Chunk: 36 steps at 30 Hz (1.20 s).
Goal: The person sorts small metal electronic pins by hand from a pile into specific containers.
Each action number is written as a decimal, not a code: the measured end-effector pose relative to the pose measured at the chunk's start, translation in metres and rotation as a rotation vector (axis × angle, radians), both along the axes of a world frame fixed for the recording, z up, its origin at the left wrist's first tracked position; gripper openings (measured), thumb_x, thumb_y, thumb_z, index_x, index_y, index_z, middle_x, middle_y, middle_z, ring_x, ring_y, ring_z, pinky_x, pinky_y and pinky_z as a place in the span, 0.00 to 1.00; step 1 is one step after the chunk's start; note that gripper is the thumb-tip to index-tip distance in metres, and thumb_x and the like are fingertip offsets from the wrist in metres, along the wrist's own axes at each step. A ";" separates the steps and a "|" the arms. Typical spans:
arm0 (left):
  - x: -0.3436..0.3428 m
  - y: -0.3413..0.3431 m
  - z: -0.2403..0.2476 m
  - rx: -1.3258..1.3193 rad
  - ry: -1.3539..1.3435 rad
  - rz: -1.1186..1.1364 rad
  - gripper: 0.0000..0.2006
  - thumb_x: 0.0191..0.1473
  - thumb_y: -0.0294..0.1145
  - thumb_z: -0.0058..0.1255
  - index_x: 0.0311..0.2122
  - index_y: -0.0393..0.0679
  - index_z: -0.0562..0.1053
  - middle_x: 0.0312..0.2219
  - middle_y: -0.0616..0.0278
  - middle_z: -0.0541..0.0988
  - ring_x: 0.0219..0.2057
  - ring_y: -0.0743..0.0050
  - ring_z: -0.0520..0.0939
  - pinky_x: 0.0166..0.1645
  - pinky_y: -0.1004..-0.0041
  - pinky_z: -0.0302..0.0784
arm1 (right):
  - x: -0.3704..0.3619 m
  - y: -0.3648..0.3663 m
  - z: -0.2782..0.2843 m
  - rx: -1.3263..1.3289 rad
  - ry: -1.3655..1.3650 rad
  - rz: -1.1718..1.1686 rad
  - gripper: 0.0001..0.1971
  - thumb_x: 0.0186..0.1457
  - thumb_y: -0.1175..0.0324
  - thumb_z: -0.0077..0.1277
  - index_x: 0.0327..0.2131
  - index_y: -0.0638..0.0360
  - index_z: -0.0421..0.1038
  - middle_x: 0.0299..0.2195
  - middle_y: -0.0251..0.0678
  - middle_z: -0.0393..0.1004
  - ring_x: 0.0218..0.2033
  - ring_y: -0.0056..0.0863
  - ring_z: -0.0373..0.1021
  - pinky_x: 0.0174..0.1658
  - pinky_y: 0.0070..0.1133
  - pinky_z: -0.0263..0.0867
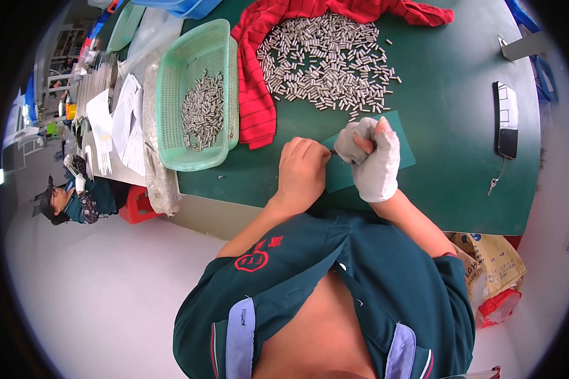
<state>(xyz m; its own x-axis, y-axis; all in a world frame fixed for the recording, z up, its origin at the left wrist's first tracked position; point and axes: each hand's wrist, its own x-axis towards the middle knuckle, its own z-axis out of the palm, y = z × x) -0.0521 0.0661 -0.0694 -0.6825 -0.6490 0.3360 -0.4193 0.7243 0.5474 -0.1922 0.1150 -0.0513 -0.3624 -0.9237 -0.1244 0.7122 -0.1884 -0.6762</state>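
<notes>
My left hand (302,169) is bare and closed, its fingertips pinched together at the near edge of the table. Right beside it, my right hand (374,161) wears a white glove that leaves some fingertips uncovered. Its fingers are curled in as well. A small dark end (334,152) shows between the two hands, too little of it to name. Beneath them lies a thin green sheet (399,142). Just beyond the hands, a wide heap of small silver metal pins (329,60) is spread on the table, with a few stray ones near the right glove.
A red striped cloth (256,114) curves round the heap. Left of it stands a light green plastic basket (164,114) with more pins inside. A phone (506,120) with a key on a cord lies at the right. Far left, another person (76,196) works beside papers (129,120).
</notes>
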 end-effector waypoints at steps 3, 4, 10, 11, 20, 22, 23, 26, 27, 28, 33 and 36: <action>0.000 0.000 0.002 -0.019 0.003 0.008 0.08 0.40 0.18 0.55 0.27 0.40 0.70 0.24 0.59 0.73 0.30 0.56 0.73 0.36 0.63 0.67 | -0.004 0.002 -0.006 -0.056 -0.011 0.025 0.25 0.64 0.48 0.37 0.19 0.54 0.51 0.16 0.26 0.49 0.18 0.20 0.47 0.24 0.20 0.47; 0.001 -0.001 0.003 -0.021 0.004 0.015 0.08 0.40 0.17 0.55 0.27 0.38 0.70 0.24 0.57 0.74 0.29 0.54 0.73 0.36 0.64 0.68 | -0.005 0.001 -0.004 -0.064 -0.018 0.046 0.25 0.64 0.48 0.36 0.20 0.54 0.52 0.16 0.27 0.50 0.19 0.21 0.48 0.25 0.20 0.49; 0.014 -0.011 0.020 0.405 0.248 -0.015 0.04 0.50 0.20 0.55 0.31 0.37 0.71 0.28 0.62 0.72 0.29 0.74 0.71 0.35 0.76 0.67 | -0.010 0.005 0.000 -0.131 0.029 0.100 0.22 0.63 0.49 0.38 0.23 0.56 0.59 0.19 0.28 0.57 0.22 0.21 0.53 0.32 0.18 0.55; 0.017 -0.011 0.022 0.388 0.257 -0.009 0.04 0.50 0.20 0.55 0.31 0.37 0.71 0.28 0.62 0.72 0.29 0.74 0.71 0.35 0.76 0.67 | -0.009 0.007 0.008 -0.041 0.178 0.113 0.19 0.62 0.53 0.42 0.25 0.57 0.61 0.21 0.28 0.59 0.24 0.19 0.56 0.33 0.17 0.56; 0.023 -0.014 0.032 0.750 0.580 -0.169 0.03 0.53 0.19 0.53 0.33 0.37 0.71 0.33 0.63 0.71 0.33 0.79 0.71 0.39 0.80 0.67 | -0.004 0.022 0.021 0.134 0.543 0.373 0.08 0.56 0.67 0.53 0.33 0.62 0.70 0.30 0.28 0.73 0.31 0.12 0.63 0.35 0.13 0.60; 0.022 -0.013 0.034 0.689 0.542 -0.184 0.03 0.53 0.19 0.53 0.33 0.37 0.71 0.33 0.63 0.72 0.33 0.79 0.72 0.39 0.80 0.68 | -0.004 0.023 0.020 0.145 0.545 0.378 0.09 0.56 0.66 0.53 0.34 0.62 0.70 0.30 0.28 0.73 0.31 0.13 0.64 0.35 0.13 0.60; 0.022 -0.013 0.035 0.688 0.541 -0.185 0.03 0.53 0.19 0.53 0.33 0.37 0.71 0.33 0.63 0.72 0.33 0.79 0.72 0.39 0.80 0.68 | -0.005 0.023 0.019 0.146 0.549 0.383 0.09 0.56 0.66 0.53 0.34 0.62 0.70 0.30 0.29 0.73 0.31 0.13 0.64 0.35 0.13 0.60; 0.022 -0.013 0.036 0.654 0.501 -0.176 0.03 0.52 0.19 0.53 0.33 0.37 0.71 0.32 0.62 0.72 0.33 0.77 0.73 0.40 0.79 0.69 | -0.004 0.022 0.020 0.158 0.545 0.374 0.06 0.55 0.70 0.52 0.33 0.64 0.71 0.28 0.30 0.73 0.31 0.13 0.65 0.35 0.14 0.62; 0.022 -0.013 0.036 0.624 0.477 -0.175 0.03 0.52 0.19 0.53 0.32 0.37 0.71 0.32 0.62 0.72 0.33 0.77 0.73 0.40 0.78 0.70 | -0.004 0.022 0.020 0.170 0.537 0.362 0.04 0.54 0.74 0.51 0.31 0.66 0.71 0.27 0.30 0.73 0.30 0.14 0.67 0.35 0.15 0.64; 0.022 -0.013 0.037 0.594 0.454 -0.173 0.04 0.52 0.18 0.53 0.32 0.37 0.71 0.32 0.62 0.73 0.33 0.76 0.74 0.40 0.78 0.70 | -0.004 0.022 0.019 0.169 0.538 0.361 0.04 0.54 0.74 0.51 0.31 0.66 0.71 0.27 0.30 0.73 0.30 0.14 0.67 0.35 0.15 0.64; 0.024 -0.010 0.042 0.566 0.445 -0.162 0.04 0.51 0.18 0.53 0.32 0.37 0.72 0.31 0.62 0.73 0.33 0.75 0.74 0.39 0.77 0.70 | -0.002 0.022 0.019 0.149 0.498 0.376 0.04 0.54 0.75 0.47 0.32 0.66 0.70 0.28 0.31 0.73 0.31 0.14 0.67 0.35 0.14 0.64; 0.030 -0.016 0.053 0.410 0.419 -0.078 0.04 0.51 0.18 0.54 0.32 0.37 0.72 0.31 0.61 0.74 0.33 0.72 0.75 0.39 0.76 0.70 | -0.003 0.023 0.015 0.112 0.512 0.348 0.04 0.54 0.75 0.48 0.32 0.66 0.69 0.29 0.30 0.73 0.30 0.13 0.65 0.34 0.14 0.63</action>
